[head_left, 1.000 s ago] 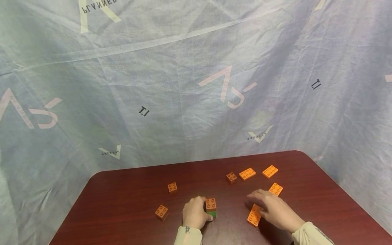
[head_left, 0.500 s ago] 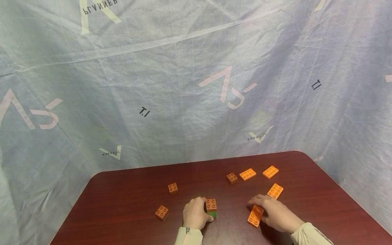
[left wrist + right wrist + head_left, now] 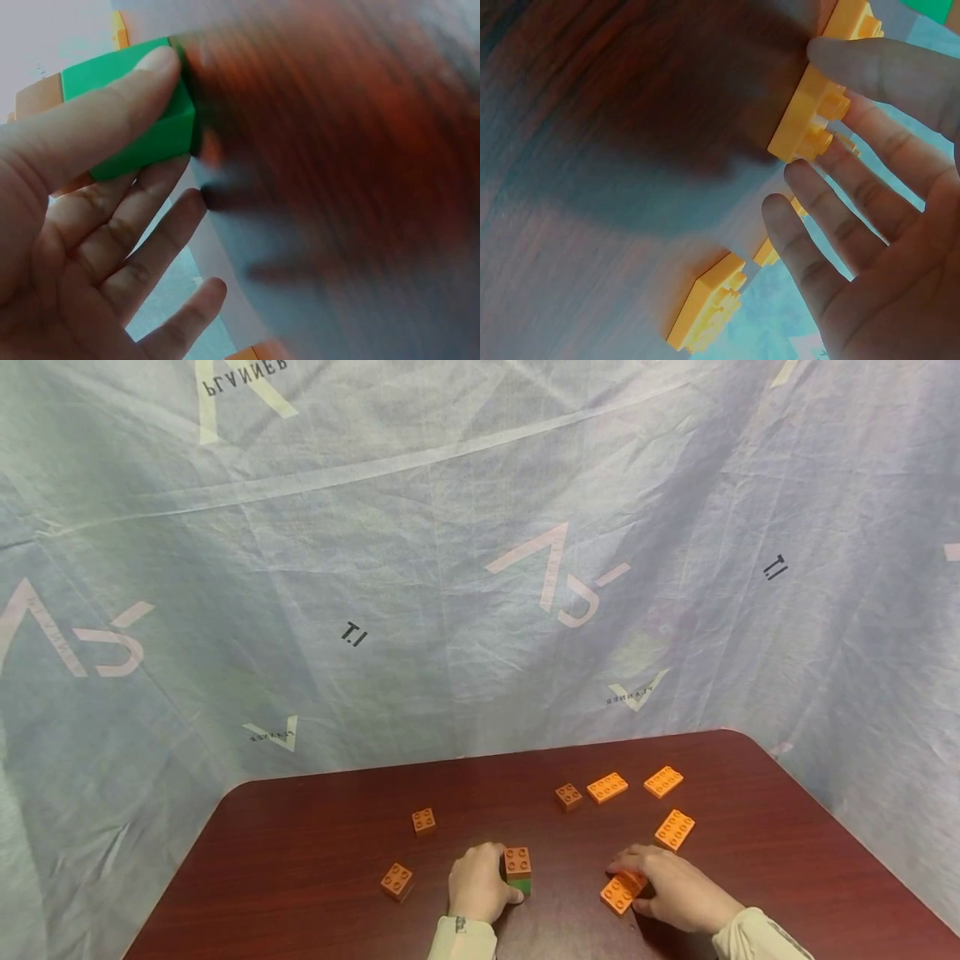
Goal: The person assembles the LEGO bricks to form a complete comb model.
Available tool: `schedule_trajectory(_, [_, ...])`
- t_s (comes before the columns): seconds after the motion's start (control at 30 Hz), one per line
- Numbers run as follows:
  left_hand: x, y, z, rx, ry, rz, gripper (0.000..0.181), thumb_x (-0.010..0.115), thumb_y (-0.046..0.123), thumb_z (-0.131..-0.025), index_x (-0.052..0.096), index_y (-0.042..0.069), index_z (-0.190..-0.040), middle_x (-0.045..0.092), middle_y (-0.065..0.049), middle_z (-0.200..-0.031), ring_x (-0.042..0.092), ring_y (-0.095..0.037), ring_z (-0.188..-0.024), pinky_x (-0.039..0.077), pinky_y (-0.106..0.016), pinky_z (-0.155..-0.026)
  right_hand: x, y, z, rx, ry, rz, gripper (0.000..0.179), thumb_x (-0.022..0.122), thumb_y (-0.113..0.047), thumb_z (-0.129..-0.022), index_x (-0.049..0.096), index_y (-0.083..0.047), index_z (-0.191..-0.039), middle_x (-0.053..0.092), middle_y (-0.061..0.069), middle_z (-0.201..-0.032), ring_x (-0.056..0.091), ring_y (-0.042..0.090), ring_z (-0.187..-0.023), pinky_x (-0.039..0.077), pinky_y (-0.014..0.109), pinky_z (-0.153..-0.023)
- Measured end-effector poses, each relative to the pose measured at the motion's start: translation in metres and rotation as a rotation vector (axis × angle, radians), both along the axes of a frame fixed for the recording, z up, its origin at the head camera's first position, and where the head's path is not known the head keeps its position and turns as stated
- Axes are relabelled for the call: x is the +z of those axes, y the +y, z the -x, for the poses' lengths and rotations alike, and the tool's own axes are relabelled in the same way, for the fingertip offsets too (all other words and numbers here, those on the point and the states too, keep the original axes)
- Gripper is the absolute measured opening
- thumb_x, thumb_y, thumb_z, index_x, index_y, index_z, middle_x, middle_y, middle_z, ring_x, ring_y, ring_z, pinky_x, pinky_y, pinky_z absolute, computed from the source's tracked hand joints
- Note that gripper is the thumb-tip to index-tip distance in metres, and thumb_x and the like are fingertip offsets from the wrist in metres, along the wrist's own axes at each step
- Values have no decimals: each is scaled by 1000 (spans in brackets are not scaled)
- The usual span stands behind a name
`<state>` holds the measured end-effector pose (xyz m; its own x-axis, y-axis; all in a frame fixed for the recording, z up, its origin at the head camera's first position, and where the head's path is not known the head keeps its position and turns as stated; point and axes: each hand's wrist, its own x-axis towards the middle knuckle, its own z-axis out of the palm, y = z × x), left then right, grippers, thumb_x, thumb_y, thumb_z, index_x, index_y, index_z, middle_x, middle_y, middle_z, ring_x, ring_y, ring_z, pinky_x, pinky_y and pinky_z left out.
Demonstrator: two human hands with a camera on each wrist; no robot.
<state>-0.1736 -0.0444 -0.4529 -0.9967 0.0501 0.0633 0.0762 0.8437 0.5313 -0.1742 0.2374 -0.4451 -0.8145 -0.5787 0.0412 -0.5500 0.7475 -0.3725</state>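
Observation:
My left hand (image 3: pixel 477 883) grips a two-brick stack, thumb on one side and fingers on the other. The stack has a green brick (image 3: pixel 161 133) at the bottom and an orange-brown 2x2 brick (image 3: pixel 517 862) on top, standing on the table. To the right, my right hand (image 3: pixel 678 889) pinches a flat orange brick (image 3: pixel 619 893) by its long sides, studs up. Its thumb (image 3: pixel 885 71) lies along the near side; the hand hides the brick's far end in the head view.
Loose 2x2 bricks lie left of the stack, one nearer (image 3: pixel 397 881) and one farther (image 3: pixel 423 821). Another 2x2 brick (image 3: pixel 568 797) sits farther back. Flat orange bricks (image 3: pixel 607 787) (image 3: pixel 663 782) (image 3: pixel 675 830) lie at the right. A cloth (image 3: pixel 450 568) hangs behind the dark red table (image 3: pixel 300 852).
My right hand has come down onto the flat orange brick, closed its fingers around it and turned it clockwise, away from the flat brick behind. The left hand and its stack stay put.

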Motion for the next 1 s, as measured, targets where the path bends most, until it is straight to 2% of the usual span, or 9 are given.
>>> schedule_trajectory(0.27, [0, 0, 0, -4, 5, -5, 56, 100, 15, -58, 74, -1, -105, 69, -7, -83, 64, -27, -73, 54, -50, -67, -1, 1, -1, -6, -13, 39, 38, 88, -11, -76, 76, -16, -112, 64, -4, -103, 61, 13, -87, 55, 35, -70])
schedule_trajectory(0.4, [-1, 0, 0, -6, 10, -3, 56, 101, 15, -58, 74, -1, -105, 70, -8, -84, 65, -28, -73, 55, -50, -67, -1, 2, -1, -14, 0, 31, 36, 89, -16, -77, 77, -18, -110, 65, -3, -104, 63, 17, -89, 56, 40, -73])
schedule_trajectory(0.6, [-1, 0, 1, -5, 6, 3, 57, 101, 16, -58, 74, -1, -106, 71, -9, -86, 65, -29, -75, 55, -51, -68, 0, 2, 0, -48, -26, 32, 32, 88, -24, -80, 77, -19, -109, 65, -4, -104, 63, 19, -89, 56, 43, -74])
schedule_trajectory(0.7, [-2, -1, 1, -7, 13, 9, 57, 101, 16, -58, 74, -1, -106, 70, -9, -85, 65, -28, -74, 55, -50, -68, 1, 0, 0, -82, -56, 42, 32, 88, -24, -79, 77, -17, -109, 68, 3, -109, 65, 31, -100, 56, 53, -81])
schedule_trajectory(0.83, [-3, -1, 1, -9, 29, 16, 57, 101, 17, -57, 74, -1, -104, 70, -7, -83, 65, -26, -73, 54, -49, -66, 2, -2, -1, -134, -103, 60, 33, 88, -22, -80, 76, -14, -110, 67, 18, -120, 58, 49, -116, 50, 66, -89])
schedule_trajectory(1.0, [-3, -1, 1, -10, 39, 13, 56, 101, 17, -56, 74, 0, -103, 69, -7, -82, 64, -27, -72, 54, -49, -66, 4, -5, -2, -155, -101, 75, 34, 86, -22, -81, 76, -13, -112, 67, 20, -123, 53, 53, -123, 48, 67, -92])
